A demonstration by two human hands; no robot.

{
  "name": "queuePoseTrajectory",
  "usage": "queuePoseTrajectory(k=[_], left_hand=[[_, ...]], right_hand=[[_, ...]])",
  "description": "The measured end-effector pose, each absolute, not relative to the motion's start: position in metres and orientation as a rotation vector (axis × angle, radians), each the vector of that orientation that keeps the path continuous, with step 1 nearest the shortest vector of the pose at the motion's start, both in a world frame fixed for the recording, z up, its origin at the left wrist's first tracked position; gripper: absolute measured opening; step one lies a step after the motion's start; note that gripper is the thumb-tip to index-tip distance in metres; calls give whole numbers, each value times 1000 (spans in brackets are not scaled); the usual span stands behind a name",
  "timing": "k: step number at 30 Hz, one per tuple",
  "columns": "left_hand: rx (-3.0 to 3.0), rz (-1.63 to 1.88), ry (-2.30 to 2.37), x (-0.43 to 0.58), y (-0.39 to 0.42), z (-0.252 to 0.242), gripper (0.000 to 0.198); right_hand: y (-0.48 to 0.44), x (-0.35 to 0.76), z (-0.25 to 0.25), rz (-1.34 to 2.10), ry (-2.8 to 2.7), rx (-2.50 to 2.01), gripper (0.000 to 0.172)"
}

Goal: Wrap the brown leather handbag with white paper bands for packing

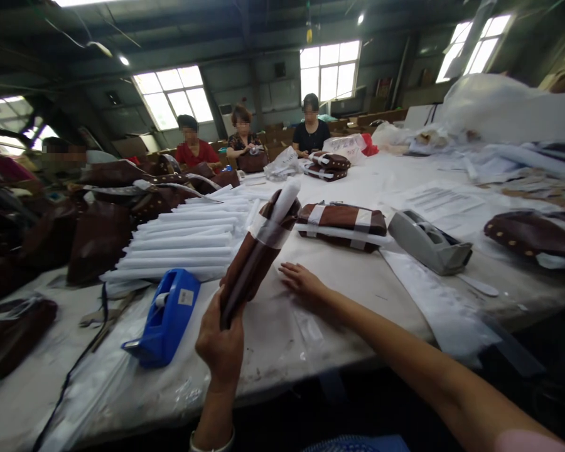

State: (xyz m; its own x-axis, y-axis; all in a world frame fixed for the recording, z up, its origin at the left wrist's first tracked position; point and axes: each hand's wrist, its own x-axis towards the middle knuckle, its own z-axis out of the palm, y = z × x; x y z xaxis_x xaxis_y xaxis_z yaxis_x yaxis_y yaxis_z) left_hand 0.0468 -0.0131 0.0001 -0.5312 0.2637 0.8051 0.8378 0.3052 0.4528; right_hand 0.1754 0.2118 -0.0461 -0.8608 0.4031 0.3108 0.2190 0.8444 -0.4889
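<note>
My left hand (221, 342) grips the lower end of a brown leather bag (254, 257), folded flat and held up at a slant above the table. Clear tape wraps round its upper part, and a white paper roll (288, 196) pokes out at the top. My right hand (304, 279) is apart from the bag, low over the tabletop, fingers stretched out and holding nothing. Just beyond it lies another brown bag (343, 220) with white bands across it and a white roll along its near side. A blue tape dispenser (169, 314) stands left of my left hand.
White paper rolls (179, 245) lie stacked at left, beside piled brown bags (103, 232). A grey tape dispenser (428, 242) and a studded bag (532, 235) are at right. Several people sit across the white-covered table (358, 301). Plastic wrapping (508, 119) heaps at the far right.
</note>
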Motion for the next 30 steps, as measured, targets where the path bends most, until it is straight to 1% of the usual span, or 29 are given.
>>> queuePoseTrajectory(k=[3,6,9,11,13,16,18,21,24,26,30], left_hand=[[-1093,-1195,-1792,55,-6,9,52],[-1288,-1164,-1652,71,3,9,48],[-1470,-1096,-1591,91,13,-5,44],[-1604,-1038,-1600,103,17,-20,42],[-1734,-965,-1643,112,17,-35,41],[-1816,-868,-1723,120,15,-52,39],[-1821,-842,-1742,121,14,-57,39],[-1811,-857,-1726,122,14,-59,39],[-1789,-894,-1726,123,15,-60,38],[-1773,-915,-1730,123,15,-61,38],[-1744,-938,-1717,124,16,-63,36]], right_hand=[[180,209,-36,654,-2412,-513,36],[150,262,-13,673,-2247,-286,24],[137,299,19,576,-2240,-33,18],[140,305,37,485,-2269,-12,17],[151,299,46,445,-2328,-124,19],[174,270,49,479,-2422,-324,28],[192,243,46,460,-2502,-328,30],[218,202,43,312,-2761,-297,28],[239,172,38,144,-2997,-399,28],[250,162,34,94,-3056,-457,30],[264,156,28,18,-3172,-390,48]])
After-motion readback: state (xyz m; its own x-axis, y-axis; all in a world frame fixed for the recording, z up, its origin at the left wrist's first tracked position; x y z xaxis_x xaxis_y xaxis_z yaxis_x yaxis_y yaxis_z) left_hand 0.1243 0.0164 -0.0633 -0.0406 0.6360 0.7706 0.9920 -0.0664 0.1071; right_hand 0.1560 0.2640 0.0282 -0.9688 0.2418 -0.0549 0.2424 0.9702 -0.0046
